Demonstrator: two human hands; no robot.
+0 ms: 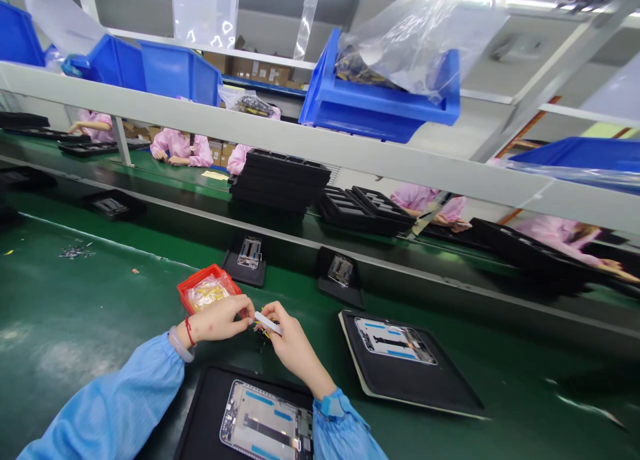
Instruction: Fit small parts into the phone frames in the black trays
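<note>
My left hand (217, 319) and my right hand (293, 338) meet above the green bench mat (90, 300). A white plastic strip (267, 323) sits between them, held by my right fingers, with my left fingertips pinching its end. Under it is a small black-and-yellow part (261, 335), partly hidden by my fingers. A red tray (207, 288) holding yellow-tinted packets lies just beyond my left hand. Below my hands, a black tray (205, 407) carries a phone frame (263, 420). My left wrist wears a pale bangle and a red string.
To the right lies a black mat (405, 380) with another phone frame (395, 340). Beyond, a conveyor carries black trays (244, 263) and stacked trays (280, 180). Blue bins (375, 93) sit on an overhead shelf. Co-workers in pink sleeves (180, 148) work across the line.
</note>
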